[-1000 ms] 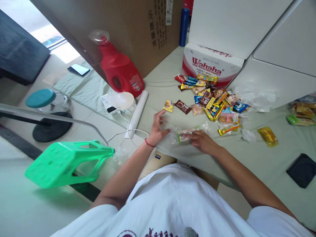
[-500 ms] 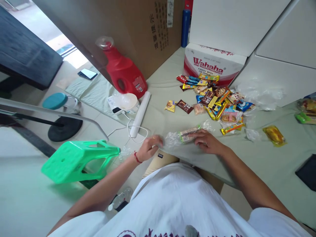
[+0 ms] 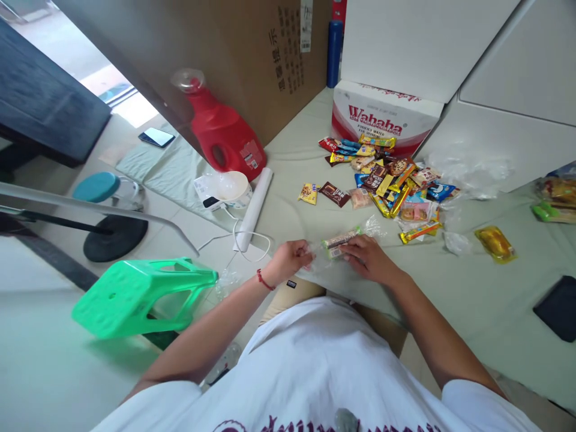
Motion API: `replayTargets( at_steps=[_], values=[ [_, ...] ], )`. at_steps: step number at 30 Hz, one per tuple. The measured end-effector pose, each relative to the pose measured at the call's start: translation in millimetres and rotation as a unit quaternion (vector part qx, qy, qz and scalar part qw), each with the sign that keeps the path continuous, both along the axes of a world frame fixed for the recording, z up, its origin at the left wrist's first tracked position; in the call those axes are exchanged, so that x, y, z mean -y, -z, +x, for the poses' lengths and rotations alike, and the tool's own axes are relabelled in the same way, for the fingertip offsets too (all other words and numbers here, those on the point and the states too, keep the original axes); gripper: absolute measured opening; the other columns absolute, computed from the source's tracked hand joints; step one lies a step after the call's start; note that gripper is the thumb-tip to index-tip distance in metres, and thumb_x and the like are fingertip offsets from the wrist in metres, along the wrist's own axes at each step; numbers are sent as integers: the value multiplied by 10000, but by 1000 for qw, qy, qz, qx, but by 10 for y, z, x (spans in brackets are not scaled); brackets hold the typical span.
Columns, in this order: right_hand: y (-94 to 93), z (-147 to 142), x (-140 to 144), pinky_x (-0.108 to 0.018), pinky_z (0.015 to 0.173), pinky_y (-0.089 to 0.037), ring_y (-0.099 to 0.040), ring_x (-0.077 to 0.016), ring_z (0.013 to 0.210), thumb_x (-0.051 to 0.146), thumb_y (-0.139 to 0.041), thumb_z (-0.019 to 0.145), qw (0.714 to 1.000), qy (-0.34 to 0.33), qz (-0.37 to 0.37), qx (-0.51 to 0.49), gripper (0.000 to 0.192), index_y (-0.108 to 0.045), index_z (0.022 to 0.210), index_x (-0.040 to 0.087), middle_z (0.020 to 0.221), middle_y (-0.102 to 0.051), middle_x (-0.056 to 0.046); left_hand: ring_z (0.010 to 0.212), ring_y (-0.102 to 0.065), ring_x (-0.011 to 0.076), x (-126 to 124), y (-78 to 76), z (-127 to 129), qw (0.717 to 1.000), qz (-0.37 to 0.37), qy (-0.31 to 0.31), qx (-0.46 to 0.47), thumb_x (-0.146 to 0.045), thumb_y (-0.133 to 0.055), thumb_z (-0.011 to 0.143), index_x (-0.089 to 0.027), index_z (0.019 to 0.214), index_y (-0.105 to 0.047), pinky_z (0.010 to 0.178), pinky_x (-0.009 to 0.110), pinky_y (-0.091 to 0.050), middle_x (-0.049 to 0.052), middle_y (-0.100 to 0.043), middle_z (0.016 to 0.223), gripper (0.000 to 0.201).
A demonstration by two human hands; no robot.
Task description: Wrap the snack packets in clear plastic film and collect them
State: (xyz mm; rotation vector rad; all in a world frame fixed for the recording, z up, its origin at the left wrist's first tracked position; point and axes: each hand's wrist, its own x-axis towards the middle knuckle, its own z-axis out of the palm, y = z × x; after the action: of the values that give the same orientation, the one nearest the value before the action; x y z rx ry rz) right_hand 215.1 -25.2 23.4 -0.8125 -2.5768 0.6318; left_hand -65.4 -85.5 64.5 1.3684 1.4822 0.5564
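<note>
A snack bar (image 3: 333,244) with green ends lies at the table's near edge, wrapped in clear plastic film (image 3: 318,261). My left hand (image 3: 291,262), with a red cord at the wrist, is closed on the loose film at the bar's left end. The fingers of my right hand (image 3: 369,259) rest over the bar's right part and hold it down, hiding some of it. Beyond the bar, a twist of film sticks out at the upper right. A yellow cookie packet (image 3: 308,193) and a brown cocoa packet (image 3: 334,194) lie farther back.
Several mixed snacks (image 3: 391,186) are heaped before a Wahaha carton (image 3: 382,117). Crumpled clear plastic (image 3: 468,171) lies to their right. Leftward stand a red jug (image 3: 229,135), a white roll (image 3: 254,210), a paper tub (image 3: 236,189) and a green stool (image 3: 135,297).
My left hand has moved right, toward the bar, and now pinches the film's end. My right hand has shifted slightly left over the bar. The view has turned a little.
</note>
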Motion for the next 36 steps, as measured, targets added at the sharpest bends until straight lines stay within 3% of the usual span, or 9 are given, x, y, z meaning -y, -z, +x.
replayTargets(
  at_steps=[4, 9, 11, 13, 16, 20, 25, 30, 36],
  values=[
    [64, -52, 74, -485, 961, -458, -558, -276, 1076, 302, -528, 1027, 1000, 22, 12, -2, 351, -679, 1336, 234, 1150, -652, -135, 593, -647, 141, -236, -17, 440, 994, -34, -67, 77, -323, -524, 921, -146, 862, -660, 544, 242, -460, 73, -742, 738, 230],
    [73, 92, 162, -477, 1009, -498, -613, -265, 1127, 290, -527, 1006, 991, 37, -66, -106, 281, -733, 1193, 256, 1212, -687, -117, 953, -733, 220, -462, 95, 925, 987, 56, 10, -149, -177, -424, 972, -184, 1152, -731, 827, 324, -547, 107, -790, 1072, 356],
    [48, 226, 103, -431, 990, -519, -653, -241, 1074, 338, -464, 1034, 969, 142, -93, -177, 295, -743, 1021, 242, 1120, -717, -99, 1047, -719, 245, -439, 116, 983, 957, 96, 60, -266, -214, -464, 993, -238, 1267, -697, 872, 337, -532, 99, -772, 1157, 360],
    [14, 344, -46, -409, 952, -524, -662, -239, 1002, 422, -425, 1040, 914, 336, -66, -217, 362, -719, 975, 220, 1066, -715, -105, 1019, -723, 246, -391, 121, 999, 930, 100, 87, -343, -251, -461, 1019, -285, 1358, -638, 824, 324, -524, 90, -768, 1136, 384],
    [-27, 398, -370, -395, 862, -514, -645, -256, 900, 564, -510, 965, 842, 512, -63, -159, 483, -678, 1200, 178, 1061, -706, -129, 954, -729, 232, -329, 131, 1007, 912, 104, 104, -383, -275, -418, 1052, -318, 1393, -599, 750, 301, -508, 83, -757, 1118, 388],
    [-22, 350, -612, -348, 737, -466, -615, -251, 753, 546, -706, 781, 869, 460, -181, -27, 579, -682, 1224, 173, 807, -695, -72, 899, -728, 219, -298, 182, 1013, 900, 121, 109, -405, -293, -403, 1066, -321, 1383, -602, 702, 289, -492, 87, -745, 1112, 375],
    [41, 627, -375, -303, 646, -419, -566, -196, 670, 537, -595, 782, 884, 382, -242, -116, 420, -729, 960, 180, 758, -674, -40, 952, -721, 201, -287, 251, 992, 907, 122, 110, -388, -320, -396, 1075, -328, 1364, -628, 717, 265, -483, 66, -747, 1140, 370],
    [-7, 703, -191, -310, 637, -382, -601, -227, 704, 645, -483, 900, 851, 491, -184, 16, 504, -716, 812, 207, 719, -681, -81, 879, -711, 210, -266, 252, 980, 904, 126, 119, -391, -308, -387, 1079, -337, 1417, -600, 668, 287, -463, 76, -732, 1141, 401],
    [-137, 345, -191, -296, 621, -375, -582, -208, 660, 461, -586, 875, 870, 467, -158, 28, 279, -697, 801, 216, 702, -674, -47, 1099, -625, 278, -243, 233, 972, 878, 213, 151, -401, -219, -423, 1055, -223, 1377, -633, 815, 350, -498, 147, -703, 1085, 384]
  ],
)
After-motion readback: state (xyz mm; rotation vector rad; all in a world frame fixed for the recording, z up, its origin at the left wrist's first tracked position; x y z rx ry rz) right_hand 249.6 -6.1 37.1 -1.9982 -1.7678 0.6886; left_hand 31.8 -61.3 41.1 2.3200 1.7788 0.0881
